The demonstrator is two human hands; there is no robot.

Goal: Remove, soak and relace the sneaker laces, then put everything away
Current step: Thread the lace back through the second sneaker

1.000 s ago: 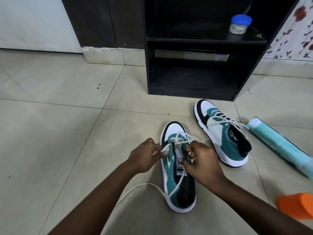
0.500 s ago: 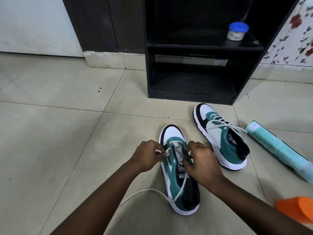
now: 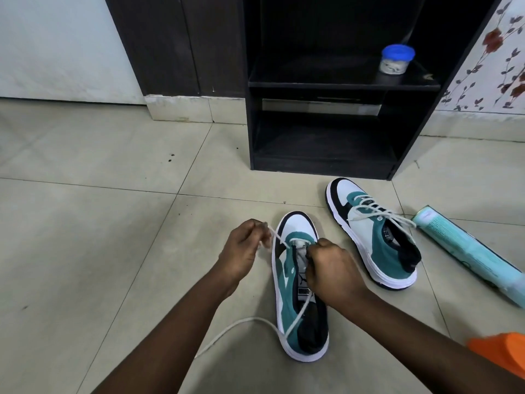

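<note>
A teal, white and black sneaker (image 3: 295,322) stands on the tiled floor in front of me, toe pointing away. Its white lace (image 3: 241,325) runs through the front eyelets, and one long end trails across the floor to the left. My left hand (image 3: 244,248) pinches a lace end just left of the toe. My right hand (image 3: 329,268) rests over the tongue, fingers curled at the front eyelets on the lace. A second, fully laced sneaker (image 3: 372,231) lies to the right.
A black open shelf unit (image 3: 326,86) stands ahead with a blue-lidded jar (image 3: 396,59) on its middle shelf. A pale teal rolled packet (image 3: 468,254) lies on the floor at right. An orange object (image 3: 500,356) shows at the lower right edge.
My left hand has pulled a lace end out to the left, away from the shoe. The right hand stays at the front eyelets. The camera has tilted down slightly.
</note>
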